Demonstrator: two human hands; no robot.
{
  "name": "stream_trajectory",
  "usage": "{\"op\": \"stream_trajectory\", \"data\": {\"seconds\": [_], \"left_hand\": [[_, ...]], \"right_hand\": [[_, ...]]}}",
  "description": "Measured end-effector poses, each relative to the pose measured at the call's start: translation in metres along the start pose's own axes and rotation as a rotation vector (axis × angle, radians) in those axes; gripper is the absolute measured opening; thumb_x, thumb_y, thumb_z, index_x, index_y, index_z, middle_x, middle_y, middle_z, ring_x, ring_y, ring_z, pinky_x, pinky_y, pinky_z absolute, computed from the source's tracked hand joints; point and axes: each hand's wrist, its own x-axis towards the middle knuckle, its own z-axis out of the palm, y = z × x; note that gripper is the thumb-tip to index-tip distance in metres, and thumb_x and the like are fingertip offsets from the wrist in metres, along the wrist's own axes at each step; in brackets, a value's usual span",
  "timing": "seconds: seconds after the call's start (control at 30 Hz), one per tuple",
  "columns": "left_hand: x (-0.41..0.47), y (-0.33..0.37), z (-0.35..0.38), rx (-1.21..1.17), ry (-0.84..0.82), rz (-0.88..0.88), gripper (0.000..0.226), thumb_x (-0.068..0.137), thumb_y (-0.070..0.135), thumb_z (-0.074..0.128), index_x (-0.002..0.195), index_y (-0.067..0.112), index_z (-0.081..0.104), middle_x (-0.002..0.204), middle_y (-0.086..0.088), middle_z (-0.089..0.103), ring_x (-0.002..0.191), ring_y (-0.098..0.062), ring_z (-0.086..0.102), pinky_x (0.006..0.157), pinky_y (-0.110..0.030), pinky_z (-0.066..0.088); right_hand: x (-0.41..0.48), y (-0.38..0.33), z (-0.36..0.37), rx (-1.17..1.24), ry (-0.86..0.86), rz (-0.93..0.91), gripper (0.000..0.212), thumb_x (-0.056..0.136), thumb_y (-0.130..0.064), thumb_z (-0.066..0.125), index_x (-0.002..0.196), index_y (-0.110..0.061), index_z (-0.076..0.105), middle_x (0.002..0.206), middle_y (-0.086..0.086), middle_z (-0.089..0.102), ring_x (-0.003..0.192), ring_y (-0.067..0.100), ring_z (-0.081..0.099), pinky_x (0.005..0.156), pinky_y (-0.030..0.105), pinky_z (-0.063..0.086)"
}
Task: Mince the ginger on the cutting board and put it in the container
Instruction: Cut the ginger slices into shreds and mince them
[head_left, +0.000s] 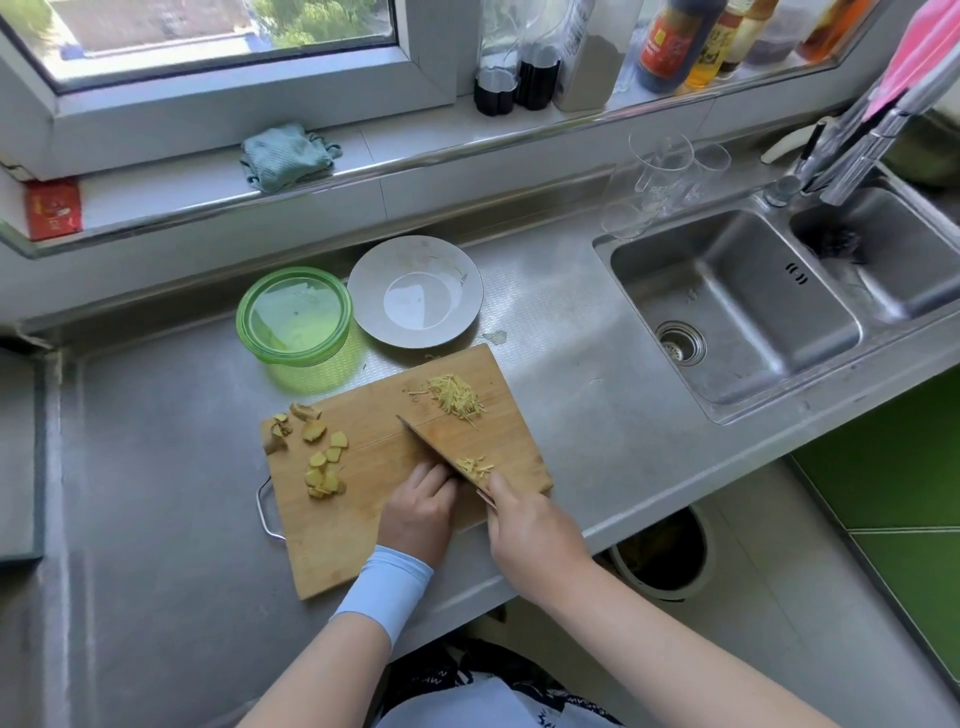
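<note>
Mid-cut near the front right of the cutting board (363, 545), right hand (524, 530) wrapped round the handle of the knife (439, 449), left hand (418, 512) tucked against the flat of the blade with fingers (434, 480) curled under and pressed together, knuckles forward; likely pinning a stack of ginger beneath, though hidden by the hand itself. Risks a nicked knuckle with any lean of the blade to the left, or with a fingertip creeping out from under the curl. Risks a sideways skid too, on a rounded slice rolling under the edge. Leaves fresh shreds (475, 466) lying just beside the blade and close to the board's right edge, easily flicked onto the counter (156, 467) or over its front lip. Keeps the larger heap of shredded ginger (457, 397) at the far right of the board, in long strips rather than a mince, so liable to go into the green container (295, 314) too coarse without a crosswise pass. Shows uncut slices (324, 467) along the left side, close by the knobbly trimmings (291, 423) at the far left corner, near enough for peel to get swept in with the good pieces. Stands the container off the board, just past its far left corner and beside a plate (415, 291), so calls for a carry across a gap of counter, with bits apt to scatter on the way.
</note>
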Motion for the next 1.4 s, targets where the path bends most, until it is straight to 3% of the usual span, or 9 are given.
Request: {"op": "stream_trajectory", "data": {"seconds": [0.07, 0.13, 0.43, 0.63, 0.77, 0.97, 1.07, 1.2, 1.4], "left_hand": [[-0.001, -0.001, 0.000, 0.000, 0.001, 0.002, 0.023, 0.082, -0.001, 0.048, 0.073, 0.008, 0.067, 0.080, -0.007, 0.066, 0.073, -0.026, 0.060, 0.051, -0.033, 0.049], [-0.001, -0.002, -0.001, 0.005, -0.001, -0.001, 0.025, 0.084, 0.000, 0.047, 0.074, 0.007, 0.069, 0.083, -0.008, 0.068, 0.076, -0.026, 0.062, 0.053, -0.032, 0.050], [0.002, 0.002, -0.004, -0.009, 0.023, -0.003, 0.022, 0.084, 0.004, 0.049, 0.069, 0.010, 0.064, 0.074, -0.006, 0.062, 0.068, -0.025, 0.056, 0.048, -0.032, 0.046], [0.000, 0.001, -0.002, 0.004, 0.000, -0.009, 0.024, 0.084, 0.004, 0.049, 0.073, 0.007, 0.069, 0.082, -0.009, 0.068, 0.076, -0.026, 0.061, 0.050, -0.031, 0.049], [0.000, 0.003, -0.002, -0.006, 0.038, -0.024, 0.046, 0.103, 0.012, 0.035, 0.069, 0.009, 0.066, 0.078, -0.007, 0.065, 0.074, -0.025, 0.058, 0.050, -0.032, 0.048], [-0.001, 0.002, -0.001, 0.007, 0.027, -0.016, 0.023, 0.087, 0.006, 0.051, 0.070, 0.010, 0.065, 0.077, -0.007, 0.063, 0.070, -0.025, 0.054, 0.049, -0.033, 0.044], [-0.003, 0.000, 0.002, 0.010, 0.028, -0.022, 0.019, 0.084, 0.003, 0.053, 0.072, 0.009, 0.066, 0.080, -0.008, 0.065, 0.073, -0.026, 0.057, 0.050, -0.032, 0.047], [-0.004, -0.003, 0.003, -0.002, 0.011, -0.018, 0.025, 0.091, 0.004, 0.050, 0.075, 0.007, 0.068, 0.085, -0.009, 0.067, 0.079, -0.027, 0.063, 0.055, -0.034, 0.052], [-0.001, 0.001, 0.000, 0.003, 0.045, -0.030, 0.029, 0.092, 0.010, 0.050, 0.066, 0.011, 0.062, 0.072, -0.006, 0.060, 0.067, -0.024, 0.053, 0.047, -0.033, 0.043]], "right_hand": [[-0.014, 0.008, -0.001, 0.023, -0.014, -0.003, 0.003, 0.104, -0.026, 0.036, 0.104, -0.024, 0.037, 0.081, 0.006, 0.060, 0.074, 0.034, 0.058, 0.058, 0.039, 0.039], [-0.026, 0.015, 0.000, 0.017, -0.036, 0.009, 0.007, 0.103, -0.025, 0.037, 0.098, -0.026, 0.032, 0.076, 0.002, 0.055, 0.070, 0.032, 0.056, 0.057, 0.040, 0.038], [0.004, -0.006, 0.000, -0.028, 0.017, -0.005, 0.011, 0.105, -0.027, 0.037, 0.111, -0.019, 0.041, 0.083, 0.010, 0.064, 0.076, 0.035, 0.063, 0.057, 0.036, 0.038], [-0.027, 0.017, 0.001, 0.002, -0.026, 0.008, 0.001, 0.103, -0.025, 0.037, 0.103, -0.024, 0.036, 0.075, 0.003, 0.057, 0.068, 0.029, 0.057, 0.059, 0.042, 0.044], [-0.019, 0.013, 0.004, -0.013, -0.020, 0.027, 0.007, 0.104, -0.026, 0.036, 0.107, -0.021, 0.040, 0.079, 0.005, 0.061, 0.072, 0.030, 0.059, 0.059, 0.040, 0.043], [0.005, -0.003, 0.001, -0.029, 0.015, -0.002, 0.018, 0.104, -0.028, 0.036, 0.119, -0.020, 0.041, 0.085, 0.012, 0.064, 0.076, 0.035, 0.061, 0.058, 0.038, 0.042], [-0.013, 0.007, -0.002, -0.002, -0.017, -0.003, 0.004, 0.104, -0.026, 0.036, 0.105, -0.022, 0.037, 0.080, 0.005, 0.060, 0.070, 0.031, 0.055, 0.057, 0.039, 0.040], [-0.030, 0.019, -0.001, -0.008, -0.052, 0.019, 0.008, 0.104, -0.025, 0.035, 0.097, -0.026, 0.030, 0.076, 0.001, 0.055, 0.067, 0.027, 0.054, 0.056, 0.039, 0.039], [0.000, 0.000, 0.004, -0.023, 0.017, 0.001, 0.012, 0.105, -0.028, 0.036, 0.113, -0.020, 0.040, 0.083, 0.010, 0.063, 0.075, 0.035, 0.061, 0.057, 0.036, 0.039]]}}
